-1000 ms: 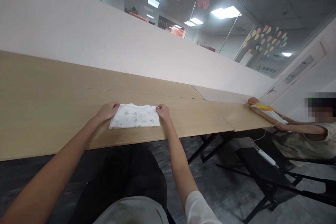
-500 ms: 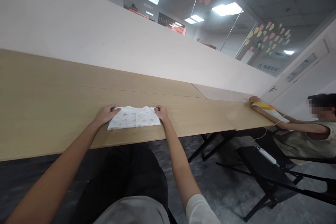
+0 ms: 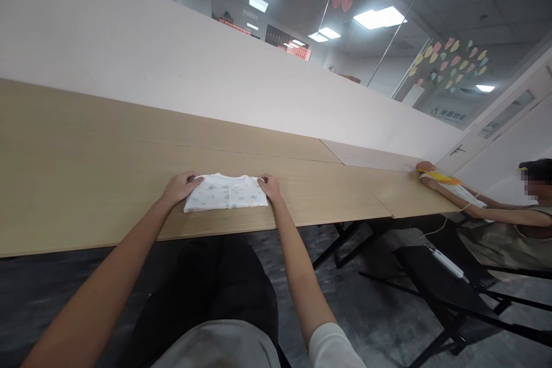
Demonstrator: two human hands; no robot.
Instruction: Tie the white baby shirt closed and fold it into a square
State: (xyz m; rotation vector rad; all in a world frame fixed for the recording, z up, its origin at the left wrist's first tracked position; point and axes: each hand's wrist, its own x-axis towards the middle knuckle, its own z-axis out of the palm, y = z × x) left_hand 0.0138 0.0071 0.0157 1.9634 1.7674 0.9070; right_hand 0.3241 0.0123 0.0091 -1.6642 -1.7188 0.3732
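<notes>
A small white shirt [image 3: 227,193] with a sparse printed pattern lies folded on the wooden table [image 3: 107,184], near its front edge. Its neckline faces away from me. My left hand [image 3: 181,187] grips the upper left corner, thumb on top and fingers curled at the far edge. At the upper right corner, my right hand [image 3: 269,187] pinches the cloth in the same way. The fingertips of both hands are partly hidden behind the fabric.
A white wall [image 3: 181,80] with glass above runs behind the table. To the right, another person [image 3: 509,215] handles yellow and white cloth [image 3: 448,180] at the table's far end. Beside that person stands a black folding chair [image 3: 435,276] carrying a white power strip [image 3: 446,263].
The view has shifted slightly, so the scene sits a little differently in frame. Both hands keep their hold on the shirt's corners, and the shirt looks the same.
</notes>
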